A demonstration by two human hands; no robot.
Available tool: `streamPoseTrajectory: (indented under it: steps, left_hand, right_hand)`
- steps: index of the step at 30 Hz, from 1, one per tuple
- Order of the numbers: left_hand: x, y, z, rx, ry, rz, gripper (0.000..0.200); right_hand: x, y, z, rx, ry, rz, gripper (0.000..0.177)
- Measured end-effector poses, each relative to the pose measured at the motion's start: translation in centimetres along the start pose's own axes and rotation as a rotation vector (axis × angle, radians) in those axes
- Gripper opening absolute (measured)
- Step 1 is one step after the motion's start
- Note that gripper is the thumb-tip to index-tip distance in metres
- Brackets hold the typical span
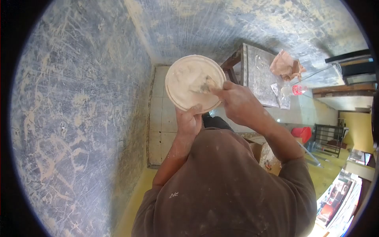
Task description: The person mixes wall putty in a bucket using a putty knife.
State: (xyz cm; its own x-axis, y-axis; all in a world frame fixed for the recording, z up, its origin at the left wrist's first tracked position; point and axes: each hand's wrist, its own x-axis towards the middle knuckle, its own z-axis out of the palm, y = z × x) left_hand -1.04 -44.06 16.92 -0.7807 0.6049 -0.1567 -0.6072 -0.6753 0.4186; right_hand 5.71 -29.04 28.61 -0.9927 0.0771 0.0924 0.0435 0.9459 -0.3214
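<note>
A round, pale container (171,93) full of whitish paste is held up in front of my chest. My left hand (189,118) grips its near rim from below, the thumb lying over the edge. Over the right side of the container, my right hand (237,103) is closed round the handle of a tool (211,83), whose end rests in the paste (189,85). The exact shape of the tool is hard to make out under the paste.
A patchy grey-blue wall (79,98) rises close on the left and continues ahead. At the right, a stained table (260,75) carries crumpled brown paper (286,66) and a plastic bottle (294,90). Farther right are a red bucket (302,134) and a black rack (329,138).
</note>
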Motion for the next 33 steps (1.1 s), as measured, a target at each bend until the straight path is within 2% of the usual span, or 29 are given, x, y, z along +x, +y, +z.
streamPoseTrajectory:
  steps: [2, 7, 9, 10, 11, 13, 15, 17, 21, 22, 23, 25, 26, 29, 31, 33]
  left_hand:
    - [0.1, 0.1, -0.3, 0.011, -0.003, 0.047, 0.077]
    - [-0.1, 0.2, -0.4, 0.016, 0.031, -0.033, 0.074]
    - [0.3, 0.5, -1.0, -0.014, 0.012, -0.009, 0.073]
    - [0.0, 0.4, -1.4, -0.041, 0.007, -0.002, 0.073]
    - [-0.4, 0.3, -1.5, -0.045, 0.019, -0.006, 0.073]
    - [-0.4, -0.1, -1.5, 0.047, 0.015, -0.032, 0.069]
    - [-0.6, -0.2, -0.7, 0.037, 0.016, -0.022, 0.070]
    - [-0.5, 0.0, -0.6, 0.023, 0.025, 0.001, 0.070]
    - [-0.4, 0.5, -1.5, 0.035, 0.015, 0.009, 0.070]
    - [-0.4, 0.6, -1.5, 0.041, -0.025, -0.011, 0.070]
    - [-0.6, 0.6, -1.2, 0.042, -0.029, -0.013, 0.070]
    - [-0.6, 0.7, -0.3, 0.078, 0.001, 0.030, 0.071]
    - [-0.5, 0.8, -0.5, 0.078, -0.006, 0.034, 0.071]
    - [-0.2, 1.5, -2.0, -0.008, 0.033, 0.020, 0.075]
    - [-0.1, 1.8, -2.4, -0.007, -0.009, 0.044, 0.075]
    - [-0.2, 2.0, -1.9, -0.009, -0.017, 0.056, 0.076]
  right_hand:
    - [0.2, -0.6, -1.5, 0.026, -0.003, 0.023, 0.038]
    - [1.2, -0.4, 1.1, -0.013, 0.057, -0.064, 0.040]
    - [1.0, -0.5, 0.7, 0.011, -0.091, -0.041, 0.040]
    - [1.1, -0.1, 0.3, -0.008, 0.009, -0.120, 0.038]
    - [1.5, -0.2, 0.2, -0.003, -0.003, -0.117, 0.038]
    - [3.4, -1.3, -1.0, 0.033, -0.045, 0.021, 0.035]
    - [3.3, -1.0, 0.9, 0.020, 0.015, -0.068, 0.033]
    - [2.8, -1.7, 1.5, 0.012, -0.082, -0.056, 0.032]
    - [3.2, -0.1, -1.5, -0.031, -0.055, -0.136, 0.035]
    - [4.3, -1.2, -2.8, -0.027, -0.119, 0.004, 0.038]
    - [4.4, -1.3, -1.7, -0.029, -0.116, 0.007, 0.038]
    - [4.4, -0.6, 1.0, -0.133, -0.162, -0.031, 0.041]
    - [3.8, -0.9, 1.2, -0.041, -0.143, -0.085, 0.043]
    - [3.4, -0.6, -1.5, 0.026, -0.188, -0.150, 0.044]
    - [3.8, 1.6, -3.3, 0.084, -0.140, -0.212, 0.039]
    - [4.5, 2.1, -6.6, 0.595, -0.427, 0.462, 0.033]
